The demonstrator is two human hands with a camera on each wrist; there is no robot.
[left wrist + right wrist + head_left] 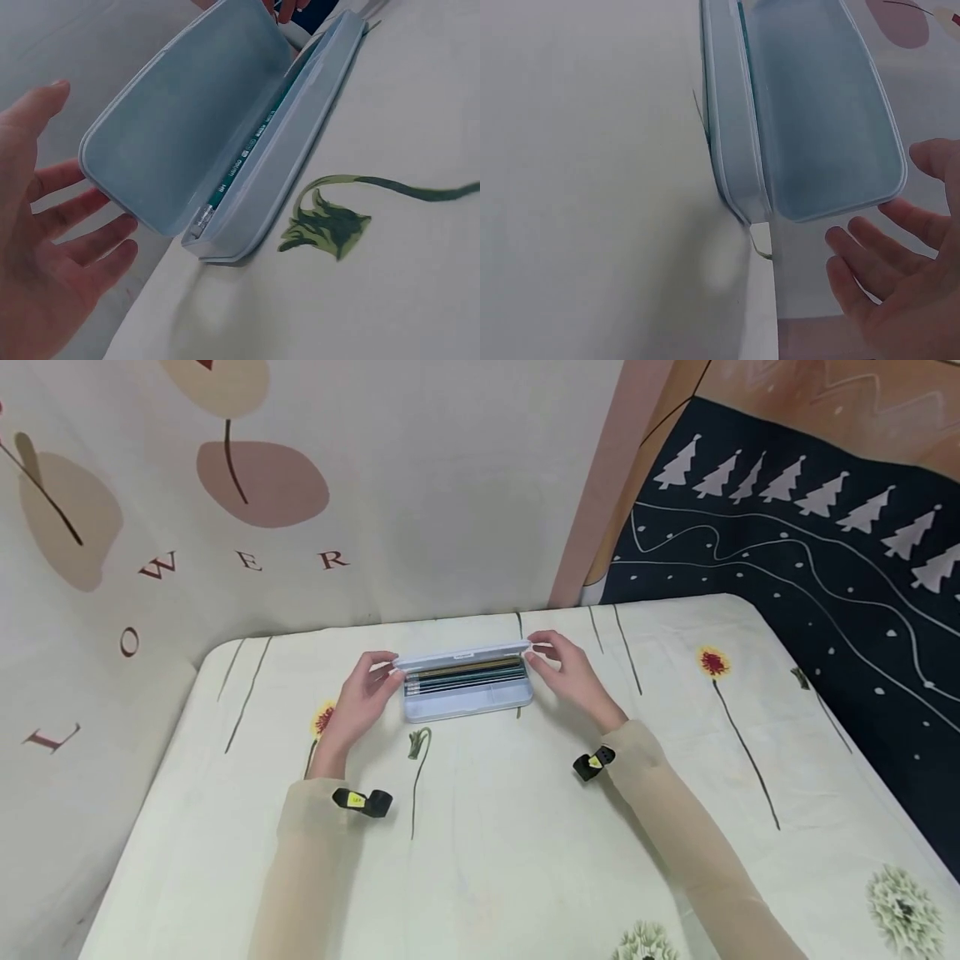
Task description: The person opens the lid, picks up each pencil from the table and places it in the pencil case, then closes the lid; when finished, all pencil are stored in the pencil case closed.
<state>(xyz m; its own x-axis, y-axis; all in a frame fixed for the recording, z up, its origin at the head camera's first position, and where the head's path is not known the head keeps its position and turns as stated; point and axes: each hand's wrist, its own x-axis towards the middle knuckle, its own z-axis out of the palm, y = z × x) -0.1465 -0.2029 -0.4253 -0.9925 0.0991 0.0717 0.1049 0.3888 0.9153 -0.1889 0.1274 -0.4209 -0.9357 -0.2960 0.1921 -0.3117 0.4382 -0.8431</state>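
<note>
A pale blue pencil case lies on the table with its lid raised at the far side. Several dark pencils rest side by side inside; one green pencil shows its silver end in the left wrist view. My left hand is at the lid's left corner, its fingers behind the lid edge and its thumb apart from it. At the opposite end, my right hand touches the lid's corner with its fingertips, the fingers loosely extended and the thumb clear of the lid.
A white cloth printed with flowers covers the table. Behind it hangs a pale patterned curtain, and a dark cloth with white trees hangs at the right. Each wrist wears a small black camera.
</note>
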